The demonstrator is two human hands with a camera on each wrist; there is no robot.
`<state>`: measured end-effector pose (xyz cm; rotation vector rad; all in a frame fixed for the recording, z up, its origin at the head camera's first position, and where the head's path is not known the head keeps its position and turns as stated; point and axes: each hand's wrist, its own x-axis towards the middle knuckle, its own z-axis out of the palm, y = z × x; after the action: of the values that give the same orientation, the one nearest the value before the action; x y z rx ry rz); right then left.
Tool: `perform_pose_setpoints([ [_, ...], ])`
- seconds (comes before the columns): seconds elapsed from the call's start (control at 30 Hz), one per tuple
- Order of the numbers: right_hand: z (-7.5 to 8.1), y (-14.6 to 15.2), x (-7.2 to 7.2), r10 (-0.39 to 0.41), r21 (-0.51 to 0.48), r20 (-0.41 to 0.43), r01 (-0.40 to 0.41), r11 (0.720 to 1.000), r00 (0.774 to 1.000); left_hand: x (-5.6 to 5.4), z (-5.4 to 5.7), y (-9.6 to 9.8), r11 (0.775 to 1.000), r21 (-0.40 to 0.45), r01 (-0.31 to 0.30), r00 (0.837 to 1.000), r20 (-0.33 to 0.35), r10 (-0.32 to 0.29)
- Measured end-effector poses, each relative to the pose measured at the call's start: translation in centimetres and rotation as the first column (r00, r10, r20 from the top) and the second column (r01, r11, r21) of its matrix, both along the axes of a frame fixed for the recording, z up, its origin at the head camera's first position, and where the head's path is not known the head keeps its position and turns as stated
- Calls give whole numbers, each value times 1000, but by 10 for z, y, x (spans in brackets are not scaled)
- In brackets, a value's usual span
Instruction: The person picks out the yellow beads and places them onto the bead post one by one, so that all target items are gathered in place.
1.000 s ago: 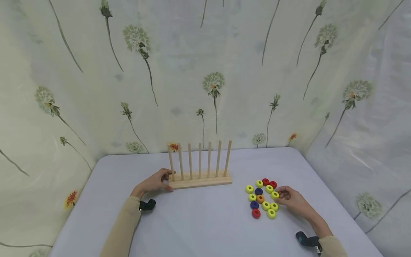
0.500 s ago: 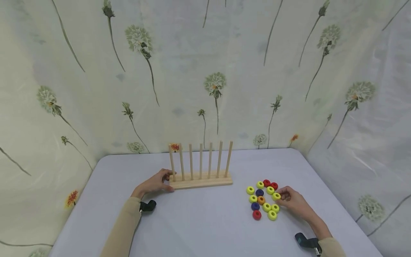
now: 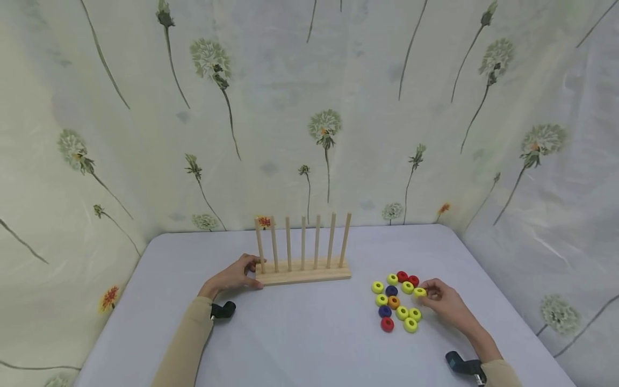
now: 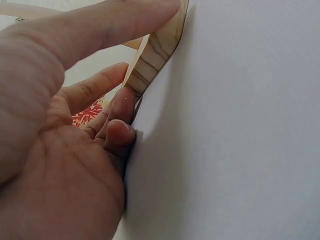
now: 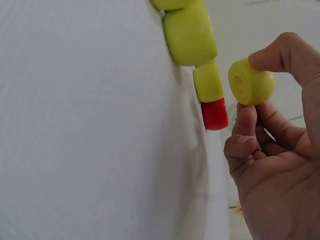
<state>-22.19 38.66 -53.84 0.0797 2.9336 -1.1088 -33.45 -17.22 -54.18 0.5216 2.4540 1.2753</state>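
Observation:
A wooden rack (image 3: 303, 276) with several upright pegs stands toward the back of the table. At its left end my left hand (image 3: 234, 274) grips the base, thumb along the front edge and fingers behind; in the left wrist view the thumb lies over the grained wooden end (image 4: 150, 60). My right hand (image 3: 447, 304) pinches a yellow bead (image 5: 252, 82) between thumb and fingertips, lifted off the table in the right wrist view. Beside that hand lies a loose group of beads: several yellow ones (image 3: 381, 300), red ones (image 3: 387, 324), two dark blue ones (image 3: 384, 312) and an orange one (image 3: 394, 302).
A white cloth covers the table (image 3: 309, 333). Behind it hangs a curtain (image 3: 271, 118) printed with dandelions, close to the table's back edge. Each wrist wears a dark camera mount, such as the one on the right (image 3: 461, 364).
My right hand has taken hold of the yellow bead at the group's right edge and raised it slightly up and to the right. The left hand stays on the rack.

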Motion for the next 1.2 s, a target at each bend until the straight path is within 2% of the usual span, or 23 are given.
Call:
perform_pose_setpoints([
  [0.17, 9, -13, 0, 16, -13, -84, -17, 1000, 996, 3, 4, -1, 1000, -1, -9, 1000, 0, 9],
  [0.33, 20, -35, -1, 35, -49, -170, -44, 998, 985, 1, 3, -2, 1000, -3, 1, 1000, -14, -1],
  [0.57, 44, -78, -2, 67, -120, -139, -84, 989, 988, -1, 0, -4, 1000, 6, -2, 1000, -12, 2],
  [0.73, 57, -113, -3, 93, -158, -176, -121, 980, 980, -3, -2, -4, 1000, 8, -2, 1000, -24, 2],
  [0.9, 67, -145, -9, 107, -202, -236, -157, 967, 966, -4, -3, -3, 1000, 6, -5, 1000, -20, 5],
  [1.03, 75, -169, -15, 109, -221, -313, -184, 958, 943, -4, -3, -3, 1000, 5, -3, 1000, -21, 3],
  [1.2, 87, -198, -21, 81, -229, -362, -173, 958, 929, -4, -3, -2, 1000, 1, -11, 1000, -21, 11],
])
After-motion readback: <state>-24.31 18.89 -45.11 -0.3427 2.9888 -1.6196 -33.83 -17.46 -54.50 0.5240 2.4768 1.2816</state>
